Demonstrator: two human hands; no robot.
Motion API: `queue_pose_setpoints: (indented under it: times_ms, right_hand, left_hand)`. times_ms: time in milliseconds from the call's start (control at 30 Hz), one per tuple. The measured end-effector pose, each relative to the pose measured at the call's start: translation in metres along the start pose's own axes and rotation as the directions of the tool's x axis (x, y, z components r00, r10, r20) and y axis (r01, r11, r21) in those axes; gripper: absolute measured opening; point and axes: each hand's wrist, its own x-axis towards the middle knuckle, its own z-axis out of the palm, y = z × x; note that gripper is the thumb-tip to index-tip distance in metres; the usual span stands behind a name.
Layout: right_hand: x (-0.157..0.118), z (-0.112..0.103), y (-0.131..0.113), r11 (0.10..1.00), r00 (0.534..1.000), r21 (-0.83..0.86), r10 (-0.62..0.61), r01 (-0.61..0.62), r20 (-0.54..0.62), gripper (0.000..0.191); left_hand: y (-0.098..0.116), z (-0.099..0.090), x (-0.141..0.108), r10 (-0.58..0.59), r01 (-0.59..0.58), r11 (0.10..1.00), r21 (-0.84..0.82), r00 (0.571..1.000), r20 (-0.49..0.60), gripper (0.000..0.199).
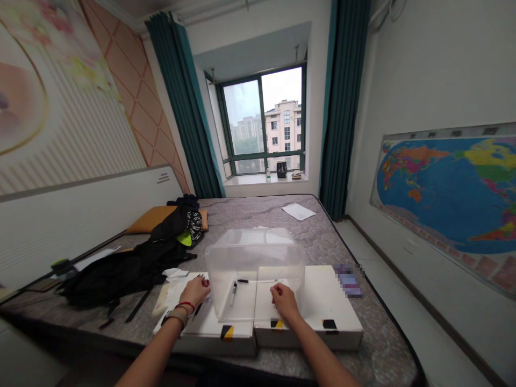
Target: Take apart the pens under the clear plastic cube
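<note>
A clear plastic bin (256, 255) lies on its side on two white boxes (330, 301), its open side facing me. Inside it are a black-and-white pen (233, 293) and a small black cap-like piece (243, 281). My left hand (195, 292), with a watch and a red band at the wrist, is at the bin's left side, fingers curled; what they hold, if anything, is too small to name. Curled at the bin's open front right is my right hand (284, 301), its fingertips pressed together; nothing can be made out in them.
Black bags and clothes (124, 269) lie on the mattress (242, 209) at the left. White crumpled paper (174, 275) is beside my left hand. A white sheet (299, 211) lies farther back, and a blurred purple item (349, 280) sits right of the boxes.
</note>
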Motion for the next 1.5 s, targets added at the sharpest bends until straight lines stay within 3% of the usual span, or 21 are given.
queue_pose_setpoints:
  times_ms: [100, 200, 300, 400, 500, 600, 667, 767, 900, 1067, 1200, 1367, 1500]
  right_hand:
    - [0.000, 0.001, 0.000, 0.999, 1.000, 0.038, 0.024, -0.024, 0.012, 0.023]
    - [0.001, 0.001, 0.001, 0.997, 0.999, 0.063, 0.038, -0.039, 0.015, 0.023]
    - [0.000, 0.001, 0.001, 0.995, 0.999, 0.087, 0.046, -0.048, 0.020, 0.024]
    - [0.000, -0.001, 0.001, 0.996, 0.999, 0.084, 0.025, -0.026, 0.022, 0.030]
    - [-0.001, -0.003, -0.003, 0.990, 0.999, 0.136, 0.032, -0.037, 0.034, 0.046]
    - [-0.002, -0.005, -0.006, 0.969, 0.991, 0.213, 0.114, -0.128, 0.076, 0.060]
    - [-0.002, -0.005, -0.006, 0.967, 0.989, 0.214, 0.120, -0.136, 0.086, 0.063]
    - [0.000, -0.004, -0.003, 0.990, 0.996, 0.136, 0.023, -0.034, 0.084, 0.059]
    - [0.002, -0.004, 0.000, 0.996, 0.994, 0.034, -0.090, 0.088, 0.057, 0.055]
    - [-0.001, -0.003, -0.006, 0.994, 0.995, -0.075, -0.068, 0.074, 0.078, 0.056]
    - [-0.002, -0.003, -0.011, 0.988, 0.993, -0.124, -0.086, 0.095, 0.081, 0.056]
    - [0.002, -0.002, -0.005, 0.988, 0.990, -0.094, -0.112, 0.120, 0.081, 0.056]
    - [0.004, 0.000, 0.000, 0.985, 0.990, -0.115, -0.117, 0.126, 0.078, 0.055]
  left_hand:
    - [-0.023, -0.019, -0.020, -0.004, -0.007, 0.992, -0.124, 0.996, -0.092, 0.030]
    - [-0.040, -0.037, -0.062, -0.079, 0.020, 0.924, -0.381, 0.987, -0.140, 0.045]
    - [-0.031, -0.039, -0.111, -0.119, 0.139, 0.695, -0.706, 0.990, 0.077, 0.055]
    - [0.010, -0.017, -0.138, 0.047, 0.134, 0.611, -0.780, 0.978, 0.205, 0.052]
    - [0.062, 0.017, -0.131, 0.183, 0.042, 0.640, -0.767, 0.961, 0.205, 0.045]
    - [0.102, 0.047, -0.105, 0.209, -0.098, 0.799, -0.593, 0.970, 0.121, 0.031]
    - [0.119, 0.060, -0.089, 0.223, -0.178, 0.899, -0.400, 0.972, 0.068, 0.023]
    - [0.133, 0.070, -0.075, 0.365, -0.356, 0.920, -0.163, 0.930, 0.032, 0.019]
    - [0.139, 0.072, -0.069, 0.533, -0.531, 0.846, -0.039, 0.842, 0.088, 0.017]
    - [0.139, 0.069, -0.063, 0.591, -0.595, 0.804, -0.006, 0.798, 0.120, 0.015]
    - [0.136, 0.074, -0.064, 0.599, -0.599, 0.800, -0.024, 0.797, 0.072, 0.014]
    - [0.128, 0.092, -0.069, 0.610, -0.604, 0.791, -0.098, 0.791, 0.045, 0.033]
    - [0.122, 0.103, -0.070, 0.551, -0.549, 0.834, -0.062, 0.834, 0.032, 0.018]
